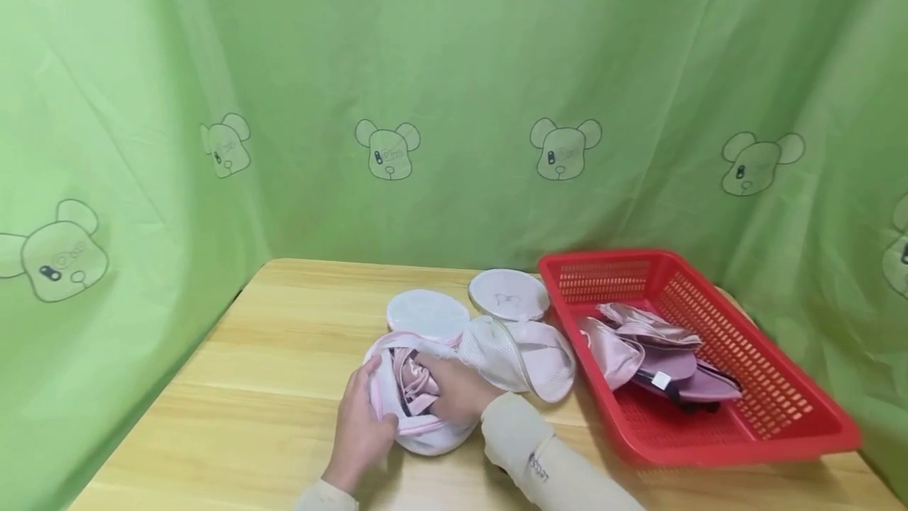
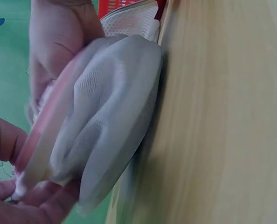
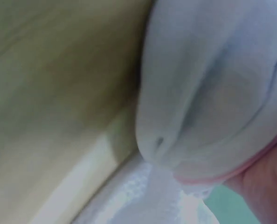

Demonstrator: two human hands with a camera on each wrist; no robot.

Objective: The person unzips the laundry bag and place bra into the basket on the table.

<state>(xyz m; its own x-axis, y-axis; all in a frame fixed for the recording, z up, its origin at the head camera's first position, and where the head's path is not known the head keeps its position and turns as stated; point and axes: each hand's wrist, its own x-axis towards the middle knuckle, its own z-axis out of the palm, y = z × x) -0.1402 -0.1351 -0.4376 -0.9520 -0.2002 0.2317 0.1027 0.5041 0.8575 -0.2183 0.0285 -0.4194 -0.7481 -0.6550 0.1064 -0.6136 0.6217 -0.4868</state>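
A white mesh laundry bag [image 1: 440, 441] with a pink zip edge stands unzipped near the table's front. My left hand [image 1: 360, 424] pinches its rim, thumb on one side and fingers on the other, as the left wrist view also shows. Inside the opening lies a bunched pink satin garment [image 1: 411, 375]. My right hand [image 1: 457, 389] reaches into the bag from the right and touches this cloth. Its fingertips are hidden in the folds and by the bag, so their hold on the garment is unclear. In the right wrist view, the bag's pale mesh side [image 3: 208, 93] fills much of the picture.
A red plastic basket [image 1: 731, 460] on the right contains several pink and mauve cloth items [image 1: 638, 337]. Behind my hands lie two round white mesh pieces, one left [image 1: 428, 312] and one right [image 1: 509, 294]. Another white mesh bag [image 1: 546, 357] leans near the basket. Green curtain [image 1: 468, 46] surrounds the wooden table [image 1: 262, 369].
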